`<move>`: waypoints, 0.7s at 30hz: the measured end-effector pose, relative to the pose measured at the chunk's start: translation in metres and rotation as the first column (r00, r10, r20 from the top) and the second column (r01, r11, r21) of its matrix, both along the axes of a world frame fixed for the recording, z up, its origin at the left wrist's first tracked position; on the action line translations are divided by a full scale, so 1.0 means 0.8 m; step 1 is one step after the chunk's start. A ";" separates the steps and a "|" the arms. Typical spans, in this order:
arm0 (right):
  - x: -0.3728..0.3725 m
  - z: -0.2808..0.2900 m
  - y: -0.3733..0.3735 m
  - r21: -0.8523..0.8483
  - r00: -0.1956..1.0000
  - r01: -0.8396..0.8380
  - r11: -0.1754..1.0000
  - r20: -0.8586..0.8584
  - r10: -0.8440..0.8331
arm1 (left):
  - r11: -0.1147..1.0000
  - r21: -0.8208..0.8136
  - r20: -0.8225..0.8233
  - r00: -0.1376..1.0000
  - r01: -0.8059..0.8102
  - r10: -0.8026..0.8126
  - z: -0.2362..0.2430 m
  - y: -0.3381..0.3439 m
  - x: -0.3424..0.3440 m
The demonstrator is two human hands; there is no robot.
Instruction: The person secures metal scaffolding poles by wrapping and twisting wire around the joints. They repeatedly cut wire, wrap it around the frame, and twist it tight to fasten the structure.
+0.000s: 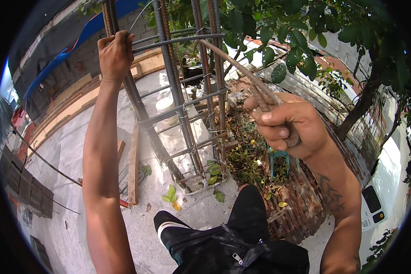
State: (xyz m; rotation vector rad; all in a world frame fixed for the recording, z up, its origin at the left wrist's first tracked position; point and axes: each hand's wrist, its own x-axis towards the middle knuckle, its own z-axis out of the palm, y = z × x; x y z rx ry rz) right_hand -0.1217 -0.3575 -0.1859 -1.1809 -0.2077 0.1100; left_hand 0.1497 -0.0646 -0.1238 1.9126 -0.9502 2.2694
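Note:
In front of me stands a column cage of upright steel bars [172,82] joined by horizontal stirrups [180,41]. My left hand [115,57] is raised at the cage's left corner bar, fingers closed by the end of the top stirrup. A thin tie wire [139,18] comes up from its fingertips; the pinch itself is partly hidden. My right hand [290,125] is wrapped around a rusty tying hook [237,64], a bent steel rod. The hook's curved tip reaches the right side of the top stirrup. A short ribbed rod part [259,98] also sticks out of this fist.
Leafy branches [278,41] hang at the upper right. Corrugated rusty sheets [301,201] and dry leaves lie right of the cage. Wooden planks [68,112] run along the block wall at left. A white bucket [165,109] stands behind the cage, a loose board [134,164] beside it.

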 end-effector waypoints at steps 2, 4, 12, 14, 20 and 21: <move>0.001 -0.001 0.006 -0.109 0.992 0.025 0.994 -0.122 -0.038 | 1.000 -0.013 0.011 1.000 0.020 -0.020 0.000 -0.001 0.001; 0.000 0.006 0.010 -0.035 0.975 0.019 0.999 -0.222 -0.027 | 0.999 0.000 0.015 0.999 0.048 -0.048 0.000 -0.001 0.001; 0.001 -0.002 -0.021 -0.093 1.000 0.031 0.995 0.005 -0.031 | 1.000 -0.009 -0.034 0.999 -0.011 0.010 0.000 0.001 0.004; 0.004 -0.025 -0.027 -0.059 0.997 -0.052 0.997 -0.057 0.049 | 1.000 0.011 -0.014 1.000 0.017 -0.017 -0.001 0.000 0.006; 0.000 -0.021 -0.002 0.004 0.962 -0.061 0.998 -0.266 0.060 | 0.999 0.048 -0.003 1.000 0.024 -0.023 0.003 0.002 0.004; -0.002 -0.012 0.008 -0.041 0.953 -0.072 0.997 -0.297 0.056 | 0.998 0.054 0.004 0.999 0.038 -0.038 0.003 0.002 0.004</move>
